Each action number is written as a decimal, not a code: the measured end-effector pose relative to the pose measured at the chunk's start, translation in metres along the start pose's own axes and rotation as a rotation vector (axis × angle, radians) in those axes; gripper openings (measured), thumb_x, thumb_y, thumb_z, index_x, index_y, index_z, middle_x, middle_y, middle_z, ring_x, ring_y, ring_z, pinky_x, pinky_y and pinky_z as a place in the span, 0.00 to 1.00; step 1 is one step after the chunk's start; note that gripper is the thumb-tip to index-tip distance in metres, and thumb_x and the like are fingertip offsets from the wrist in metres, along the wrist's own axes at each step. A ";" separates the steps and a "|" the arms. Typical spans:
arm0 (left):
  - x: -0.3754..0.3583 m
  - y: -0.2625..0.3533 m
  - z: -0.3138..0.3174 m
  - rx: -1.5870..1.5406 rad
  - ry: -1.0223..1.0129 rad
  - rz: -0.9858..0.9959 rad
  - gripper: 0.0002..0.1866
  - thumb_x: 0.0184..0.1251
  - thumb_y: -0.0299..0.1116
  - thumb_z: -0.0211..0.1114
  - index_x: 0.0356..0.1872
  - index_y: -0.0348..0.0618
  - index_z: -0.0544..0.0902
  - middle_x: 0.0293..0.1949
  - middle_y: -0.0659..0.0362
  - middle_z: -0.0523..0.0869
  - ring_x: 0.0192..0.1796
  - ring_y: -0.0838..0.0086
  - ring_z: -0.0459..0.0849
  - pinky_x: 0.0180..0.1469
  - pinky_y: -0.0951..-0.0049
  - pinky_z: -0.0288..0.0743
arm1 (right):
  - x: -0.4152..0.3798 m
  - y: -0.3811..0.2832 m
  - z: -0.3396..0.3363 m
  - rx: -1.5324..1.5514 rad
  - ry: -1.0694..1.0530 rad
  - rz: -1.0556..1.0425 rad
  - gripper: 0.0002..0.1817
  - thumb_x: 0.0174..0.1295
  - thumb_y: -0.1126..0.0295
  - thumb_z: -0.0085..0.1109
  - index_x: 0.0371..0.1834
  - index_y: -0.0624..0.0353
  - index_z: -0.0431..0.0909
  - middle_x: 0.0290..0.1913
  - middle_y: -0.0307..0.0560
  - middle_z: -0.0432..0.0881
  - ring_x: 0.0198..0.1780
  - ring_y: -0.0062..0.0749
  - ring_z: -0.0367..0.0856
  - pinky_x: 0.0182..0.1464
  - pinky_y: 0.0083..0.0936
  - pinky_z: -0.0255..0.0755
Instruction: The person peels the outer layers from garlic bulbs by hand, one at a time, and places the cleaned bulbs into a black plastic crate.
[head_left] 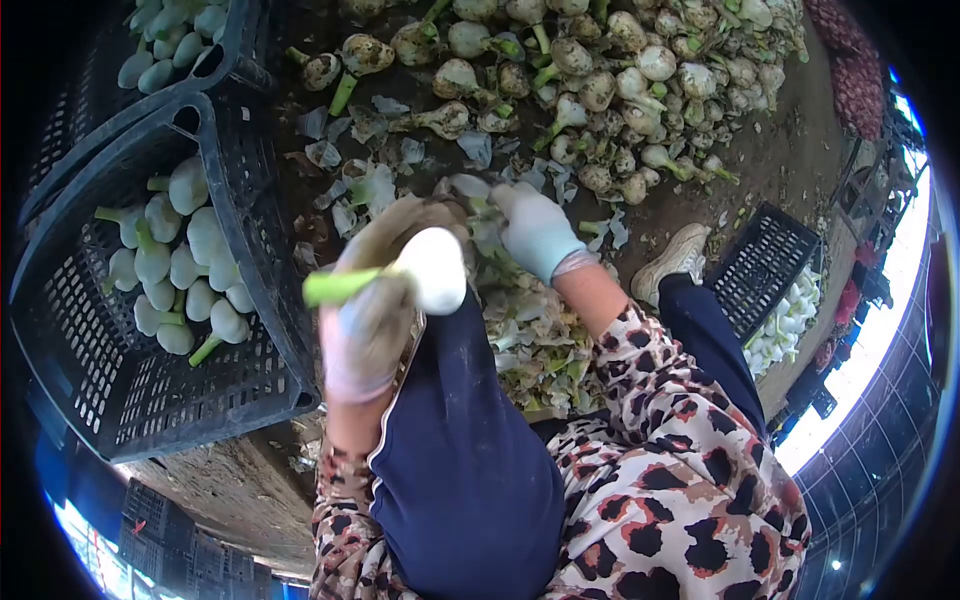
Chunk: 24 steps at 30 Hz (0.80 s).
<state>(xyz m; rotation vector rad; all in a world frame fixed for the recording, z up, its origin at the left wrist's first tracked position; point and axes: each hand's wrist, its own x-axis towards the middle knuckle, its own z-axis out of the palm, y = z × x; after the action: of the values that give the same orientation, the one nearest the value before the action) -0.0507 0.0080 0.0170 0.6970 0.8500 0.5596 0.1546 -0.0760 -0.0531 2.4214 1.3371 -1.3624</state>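
A clean white garlic bulb [436, 270] with a short green stem is held in my left hand [372, 315], above my knee. That hand wears a dirty pale glove and its fingers are wrapped round the stem side, blurred by motion. My right hand [535, 228], in a light glove, is ahead and to the right over the peeled skins [545, 345]; its fingertips are smeared and what they hold, if anything, cannot be made out. Unpeeled, soil-marked bulbs [597, 90] lie in a heap beyond both hands.
At the left, a black crate [290, 350] holds several peeled bulbs [185, 265], with another crate [262, 40] behind it. A smaller black crate [765, 268] stands right of my shoe [675, 262], beside white trimmings [790, 325]. Red net sacks [855, 85] are at the upper right.
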 end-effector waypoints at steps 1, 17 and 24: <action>-0.005 0.022 0.010 -0.106 -0.103 0.131 0.38 0.66 0.47 0.67 0.70 0.32 0.69 0.62 0.38 0.78 0.59 0.49 0.83 0.62 0.55 0.78 | 0.005 0.001 -0.006 -0.004 0.007 -0.008 0.25 0.59 0.75 0.57 0.62 0.53 0.77 0.56 0.68 0.80 0.56 0.63 0.81 0.59 0.47 0.76; 0.041 -0.033 -0.005 0.212 0.090 0.074 0.44 0.66 0.35 0.72 0.77 0.35 0.57 0.71 0.47 0.69 0.70 0.64 0.72 0.67 0.64 0.73 | 0.040 -0.049 -0.028 1.384 -0.292 -0.186 0.33 0.65 0.68 0.61 0.72 0.63 0.65 0.53 0.57 0.84 0.44 0.42 0.88 0.38 0.33 0.84; 0.027 -0.037 0.000 0.190 0.095 0.049 0.41 0.57 0.29 0.78 0.71 0.34 0.68 0.62 0.52 0.79 0.60 0.69 0.80 0.64 0.69 0.75 | -0.017 -0.041 -0.027 1.267 -0.133 -0.310 0.24 0.69 0.68 0.62 0.65 0.67 0.74 0.52 0.46 0.85 0.48 0.25 0.84 0.56 0.24 0.77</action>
<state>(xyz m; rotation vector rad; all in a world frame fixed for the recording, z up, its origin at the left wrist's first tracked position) -0.0296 0.0021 -0.0236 0.8714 0.9854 0.5642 0.1394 -0.0496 -0.0110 2.5843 0.9164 -3.0948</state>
